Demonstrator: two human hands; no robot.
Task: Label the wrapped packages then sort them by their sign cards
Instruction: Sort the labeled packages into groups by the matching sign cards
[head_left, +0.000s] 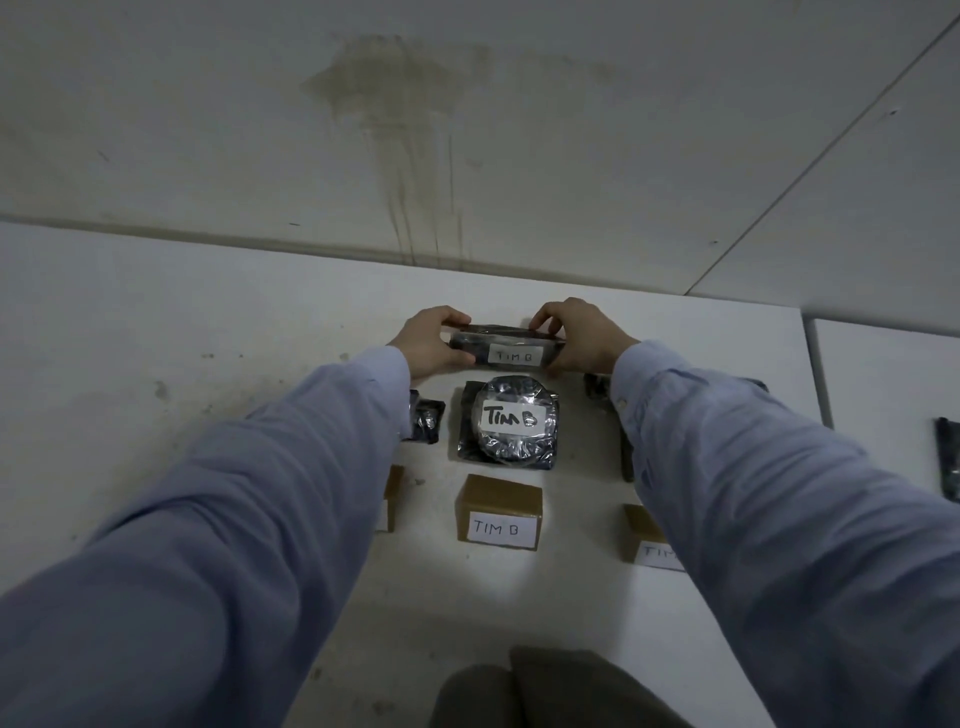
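The round package (509, 423) is set before the flat package (506, 352), behind the card (498, 512); it is flanked by a left package (427, 420) and, seemingly, a right package (597, 387).

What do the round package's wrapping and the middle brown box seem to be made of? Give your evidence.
Round package: likely thin dark plastic film, glossy; it wrinkles and shows bright glints. Middle brown box: probably cardboard or kraft paper, matte; dull even surface, crisp folded edges, no shine.

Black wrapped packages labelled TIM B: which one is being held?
The flat rectangular black plastic-wrapped package farthest away, gripped at its ends by the left hand and right hand; the round black plastic-wrapped package nearer lies untouched.
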